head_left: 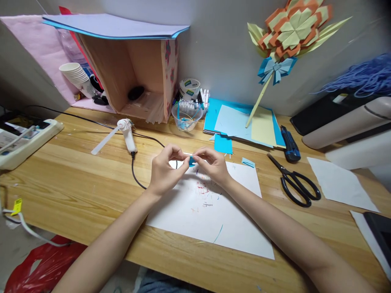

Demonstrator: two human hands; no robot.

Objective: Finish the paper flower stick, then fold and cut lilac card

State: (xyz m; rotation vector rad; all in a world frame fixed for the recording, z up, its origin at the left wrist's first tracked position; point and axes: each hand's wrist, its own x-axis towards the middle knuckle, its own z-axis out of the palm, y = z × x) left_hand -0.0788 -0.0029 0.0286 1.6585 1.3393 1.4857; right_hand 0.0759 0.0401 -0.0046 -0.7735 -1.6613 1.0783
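Between the fingertips of both hands is a small blue piece of paper point(192, 162), held above a marked white sheet point(210, 219). My left hand point(168, 169) pinches it from the left with thumb and forefinger. From the right, my right hand point(213, 165) pinches its other side. The fingers cover much of the piece, so its exact shape is hard to make out. Just behind the hands lies a blue paper square point(223, 144), and a small light-blue scrap point(248, 162) rests to the right.
A hot glue gun point(127, 136) with its cord lies at left. Black scissors point(295, 181) and a utility knife point(290, 144) are at right. Behind stand an open box point(146, 69), a clear bowl point(187, 118), a paper stack point(210, 118) and a folded paper flower point(295, 32).
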